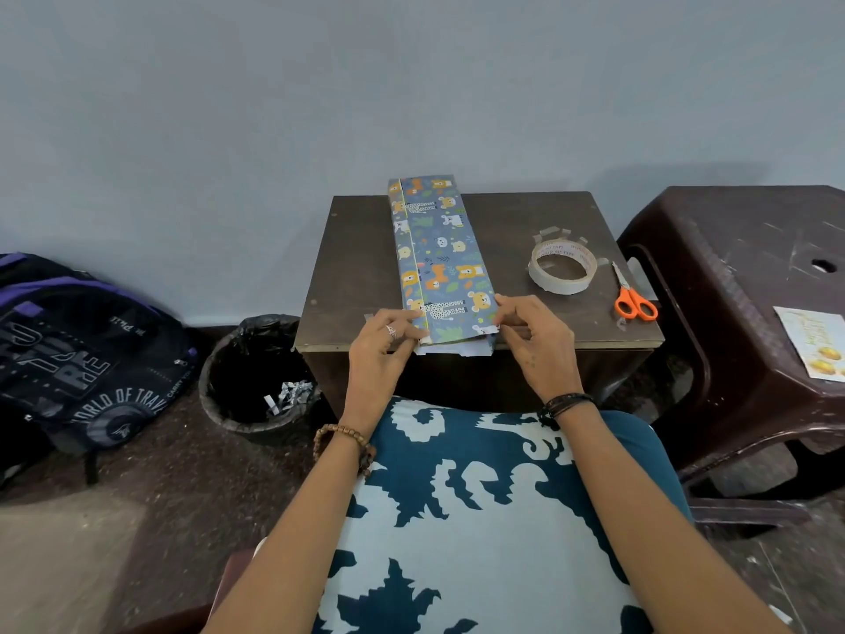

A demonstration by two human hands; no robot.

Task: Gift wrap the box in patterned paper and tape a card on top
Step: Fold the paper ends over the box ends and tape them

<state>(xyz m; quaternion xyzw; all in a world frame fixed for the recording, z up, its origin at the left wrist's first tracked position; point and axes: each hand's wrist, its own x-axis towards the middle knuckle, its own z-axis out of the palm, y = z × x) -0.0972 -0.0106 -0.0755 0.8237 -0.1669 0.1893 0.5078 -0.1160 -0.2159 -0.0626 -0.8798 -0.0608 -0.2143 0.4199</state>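
We see a long, flat box wrapped in blue-grey patterned paper printed with orange and yellow bears and other small animals (436, 253) lying lengthwise on a small square dark brown wooden table (352, 272), its far end at twelve o'clock reaching just past the table's back edge and its near end at six o'clock at the front edge. A seam in the paper runs along the length of the box near its left side. At the near end the paper stands open, with white inner edges showing just below the pattern. Our left hand (388, 334) sits at the near left corner, its fingers curled and pinching the paper's edge there; our right hand (530, 334) is at the near right corner, its fingers likewise pinching the paper flap. A ring of pale tape (562, 267) lies on the table at about two o'clock from the box, well apart from it, with a few short strips of tape stuck on the table top just behind it. Orange-handled scissors (633, 297) lie at three o'clock near the table's right edge, beside the tape. On a dark maroon plastic stool (740, 249) farther right rests a pale card with yellow shapes (814, 347). At nine o'clock from the table, on the floor, stand a black-lined bin (256, 382) holding scraps and a dark backpack with purple trim (77, 354).
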